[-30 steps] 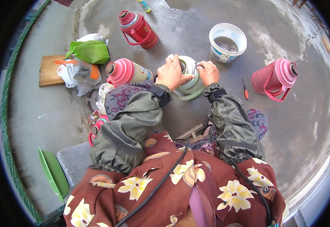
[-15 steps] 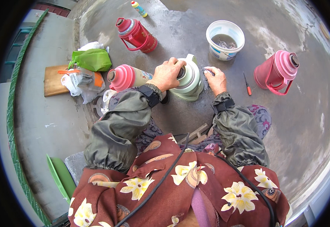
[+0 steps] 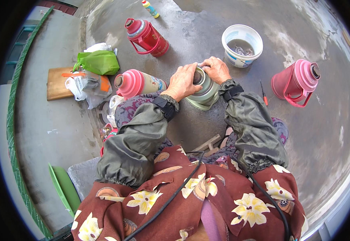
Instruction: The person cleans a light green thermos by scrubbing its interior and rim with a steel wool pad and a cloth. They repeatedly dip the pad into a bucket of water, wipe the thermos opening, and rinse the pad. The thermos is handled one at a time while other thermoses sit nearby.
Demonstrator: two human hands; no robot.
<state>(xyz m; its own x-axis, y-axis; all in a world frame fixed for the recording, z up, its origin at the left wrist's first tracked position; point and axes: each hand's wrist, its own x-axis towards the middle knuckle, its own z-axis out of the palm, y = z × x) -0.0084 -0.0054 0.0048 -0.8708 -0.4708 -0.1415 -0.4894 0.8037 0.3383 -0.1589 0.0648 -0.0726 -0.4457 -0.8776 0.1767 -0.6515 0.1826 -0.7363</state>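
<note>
Item, one pale green vacuum flask [image 3: 205, 97], standing on the wet concrete floor [image 3: 199, 124] directly before us, between our knees. Item, our left hand [image 3: 183, 83], wrapped about the flask's upper left side, thumb lying beside the round top. Item, our right hand [image 3: 216, 70], bent over the far right edge of the top; whether its fingers grip anything besides the flask, we cannot tell. Handling, in our judgement: the left should brace firmly while the right works round the rim with even, light pressure, since the floor looks slippery and a sideways shove might tip the flask. Adjacent stock: one pink-topped flask [image 3: 132, 83], near the left hand; one white bucket [image 3: 239, 60] of murky water, beyond the right; one red-handled screwdriver [image 3: 265, 98], lying clear of our right sleeve.
</note>
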